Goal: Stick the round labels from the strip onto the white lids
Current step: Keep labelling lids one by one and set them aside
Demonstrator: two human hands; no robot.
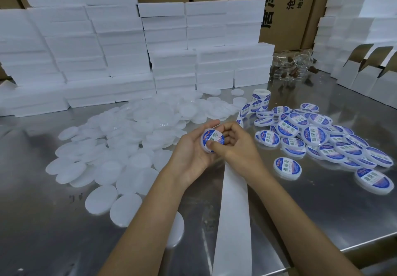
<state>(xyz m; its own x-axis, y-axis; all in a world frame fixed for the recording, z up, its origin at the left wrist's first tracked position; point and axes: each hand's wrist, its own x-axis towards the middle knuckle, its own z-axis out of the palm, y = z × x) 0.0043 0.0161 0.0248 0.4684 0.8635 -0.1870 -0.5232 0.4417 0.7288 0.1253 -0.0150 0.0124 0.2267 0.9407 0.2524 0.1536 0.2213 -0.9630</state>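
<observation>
My left hand (pixel 191 153) cups a white lid (pixel 212 139) that carries a blue and white round label. My right hand (pixel 234 144) curls over the lid's right side, and its thumb presses on the label's lower edge. A label strip (pixel 247 110) runs from a roll (pixel 261 96) at the back towards my hands. The strip's bare white backing (pixel 233 207) trails from under my hands to the table's near edge. Plain white lids (pixel 120 147) lie heaped on the left. Labelled lids (pixel 318 136) pile up on the right.
The work surface is a shiny metal table (pixel 322 222) whose edge runs at lower right. White foam boxes (pixel 129 50) are stacked along the back and left. Folded white cartons (pixel 365 76) stand at the right. Clear plastic items (pixel 294 65) sit behind the roll.
</observation>
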